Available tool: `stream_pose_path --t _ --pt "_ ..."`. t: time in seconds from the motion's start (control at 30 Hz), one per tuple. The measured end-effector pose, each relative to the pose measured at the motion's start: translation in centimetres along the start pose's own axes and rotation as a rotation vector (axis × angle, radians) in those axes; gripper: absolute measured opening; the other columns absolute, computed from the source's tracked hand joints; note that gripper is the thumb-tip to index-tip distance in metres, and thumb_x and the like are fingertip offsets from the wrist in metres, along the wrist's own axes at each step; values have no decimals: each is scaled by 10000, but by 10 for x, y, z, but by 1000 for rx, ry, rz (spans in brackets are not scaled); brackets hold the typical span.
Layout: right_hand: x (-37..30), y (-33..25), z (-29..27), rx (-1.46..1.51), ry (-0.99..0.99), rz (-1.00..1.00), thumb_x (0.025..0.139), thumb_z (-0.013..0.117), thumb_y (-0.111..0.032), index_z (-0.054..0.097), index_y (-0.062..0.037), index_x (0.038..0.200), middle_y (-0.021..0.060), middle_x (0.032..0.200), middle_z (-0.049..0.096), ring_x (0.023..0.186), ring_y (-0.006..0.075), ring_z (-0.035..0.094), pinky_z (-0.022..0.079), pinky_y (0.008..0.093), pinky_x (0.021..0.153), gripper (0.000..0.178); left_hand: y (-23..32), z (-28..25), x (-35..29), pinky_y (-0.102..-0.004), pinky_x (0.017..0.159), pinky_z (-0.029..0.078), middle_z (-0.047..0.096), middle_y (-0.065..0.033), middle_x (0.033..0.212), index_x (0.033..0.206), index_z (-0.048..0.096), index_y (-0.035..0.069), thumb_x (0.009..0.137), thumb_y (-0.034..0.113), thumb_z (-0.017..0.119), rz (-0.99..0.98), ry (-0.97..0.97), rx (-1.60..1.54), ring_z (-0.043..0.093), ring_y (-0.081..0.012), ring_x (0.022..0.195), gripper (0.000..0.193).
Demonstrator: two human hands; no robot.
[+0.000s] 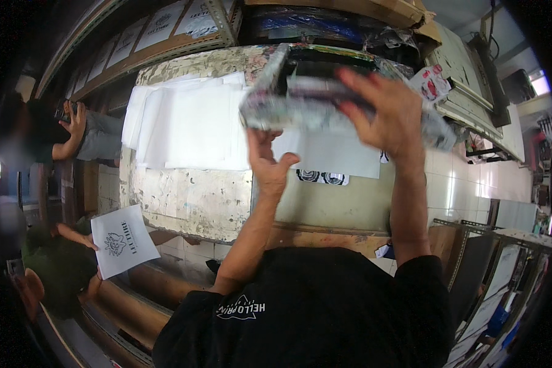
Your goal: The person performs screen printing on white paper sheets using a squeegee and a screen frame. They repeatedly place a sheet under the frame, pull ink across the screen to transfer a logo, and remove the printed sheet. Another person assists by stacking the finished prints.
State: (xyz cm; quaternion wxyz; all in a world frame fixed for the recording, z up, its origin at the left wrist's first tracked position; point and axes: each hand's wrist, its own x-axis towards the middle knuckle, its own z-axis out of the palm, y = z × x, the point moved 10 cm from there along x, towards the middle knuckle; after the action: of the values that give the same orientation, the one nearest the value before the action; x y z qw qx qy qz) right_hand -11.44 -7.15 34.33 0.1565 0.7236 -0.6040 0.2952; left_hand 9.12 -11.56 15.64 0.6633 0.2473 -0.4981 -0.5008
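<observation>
A paint-smeared screen-printing frame (260, 110) is tilted up at the far side of the table, its near edge raised. My left hand (270, 162) is at its near left corner, fingers hooked under the edge and thumb stretched away. My right hand (389, 113), blurred by motion, grips a dark squeegee (316, 89) over the frame; the squeegee's far end is smeared. Below the frame lies a white sheet (340, 153) on a pale board (325, 205). Dark round prints on a white strip (322, 178) show along the sheet's near edge.
White paper sheets (187, 126) lie spread on the worn table (190, 199) to the left. A rack (147, 52) with printed sheets stands behind. At lower left a co-worker holds a printed sheet (126, 241); another person's hand (75, 126) is above. Shelving (490, 282) stands right.
</observation>
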Motion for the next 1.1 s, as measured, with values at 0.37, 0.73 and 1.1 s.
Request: stream_pose_path --t 0.37,0.73,1.1 --pt "-163 -6 162 171 -517 238 757 780 -213 583 -253 1382 102 1018 633 944 285 599 426 470 860 657 -63 -101 -95 -411 1063 411 588 -148 1347 1334 589 0 578 198 936 -201 -283 778 534 -301 1217 855" --pt "-115 98 243 18 -348 291 618 811 -172 565 -197 1374 134 1227 550 1190 331 491 324 572 1004 795 -64 -102 -101 -488 1027 357 470 -189 1446 1314 614 40 600 391 879 -107 -402 1123 447 -375 1226 838" --pt "3 202 290 65 -321 233 746 750 -141 639 -201 1324 202 1230 653 1167 427 583 441 513 970 591 -53 -98 -98 -495 1024 336 477 -189 1436 1369 571 60 646 432 850 -74 -363 1021 455 -371 1231 860"
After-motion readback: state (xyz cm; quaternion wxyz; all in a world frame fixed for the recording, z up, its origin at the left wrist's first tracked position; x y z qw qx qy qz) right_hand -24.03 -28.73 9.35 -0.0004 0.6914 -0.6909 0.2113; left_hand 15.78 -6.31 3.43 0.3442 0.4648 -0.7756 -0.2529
